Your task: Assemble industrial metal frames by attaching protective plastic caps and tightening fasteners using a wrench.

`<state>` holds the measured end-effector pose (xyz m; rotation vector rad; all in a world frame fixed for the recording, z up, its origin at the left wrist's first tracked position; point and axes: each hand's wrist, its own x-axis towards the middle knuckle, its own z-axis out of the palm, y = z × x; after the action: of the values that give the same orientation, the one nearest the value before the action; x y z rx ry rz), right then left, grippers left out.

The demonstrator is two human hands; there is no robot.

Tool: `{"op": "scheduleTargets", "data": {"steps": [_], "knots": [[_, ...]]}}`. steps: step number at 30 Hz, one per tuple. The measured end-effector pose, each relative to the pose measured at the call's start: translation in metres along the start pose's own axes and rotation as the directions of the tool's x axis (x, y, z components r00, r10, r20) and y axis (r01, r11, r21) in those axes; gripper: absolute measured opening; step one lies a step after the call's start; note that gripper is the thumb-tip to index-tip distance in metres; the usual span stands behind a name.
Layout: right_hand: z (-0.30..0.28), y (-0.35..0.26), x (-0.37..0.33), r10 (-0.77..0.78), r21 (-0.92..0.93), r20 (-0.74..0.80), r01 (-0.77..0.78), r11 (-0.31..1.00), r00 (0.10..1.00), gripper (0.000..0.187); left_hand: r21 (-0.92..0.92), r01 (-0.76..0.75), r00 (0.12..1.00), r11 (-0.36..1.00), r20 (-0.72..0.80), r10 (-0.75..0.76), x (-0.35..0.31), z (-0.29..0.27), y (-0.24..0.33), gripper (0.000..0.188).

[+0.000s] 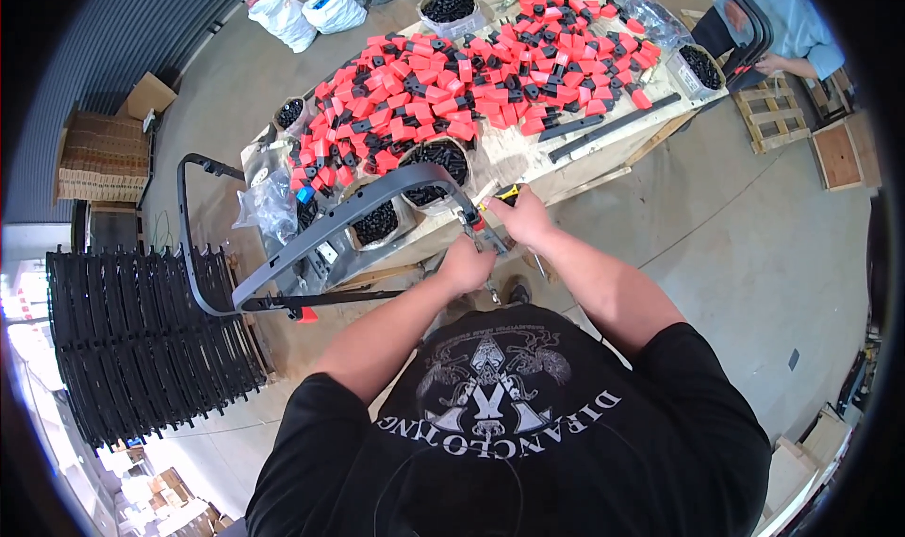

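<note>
A black tubular frame (353,214) rests over the table's near left edge, one end coming up to my hands. My left hand (467,264) is closed round a shiny metal hand tool (467,218) at that end of the frame; its exact kind is hard to make out. A small red part shows beside it. My right hand (524,219) is just right of there, closed round a yellow-and-black tool (509,196) whose working end is partly hidden.
A wooden table (528,166) carries a heap of red and black plastic pieces (415,89). Tubs of black parts (436,167) stand around it. Black frames (151,339) are stacked at left. Another person (797,28) stands at far right near a wooden pallet (773,113).
</note>
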<state>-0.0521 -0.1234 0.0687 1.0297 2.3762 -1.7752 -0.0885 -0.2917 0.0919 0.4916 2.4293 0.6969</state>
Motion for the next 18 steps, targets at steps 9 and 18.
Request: {"op": "scheduleTargets", "data": {"steps": [9,18], "knots": [[0.019,0.095,0.010,-0.112,0.213,0.177,0.073,0.974,0.978,0.057,-0.086,0.021,0.999,0.996,0.037,-0.018,-0.008,0.012,0.006,0.044],[-0.003,0.014,-0.054,0.127,-0.090,0.134,-0.116,0.989,0.983,0.057,0.018,0.090,0.996,0.996,-0.027,-0.090,-0.010,0.018,-0.009,0.049]]}}
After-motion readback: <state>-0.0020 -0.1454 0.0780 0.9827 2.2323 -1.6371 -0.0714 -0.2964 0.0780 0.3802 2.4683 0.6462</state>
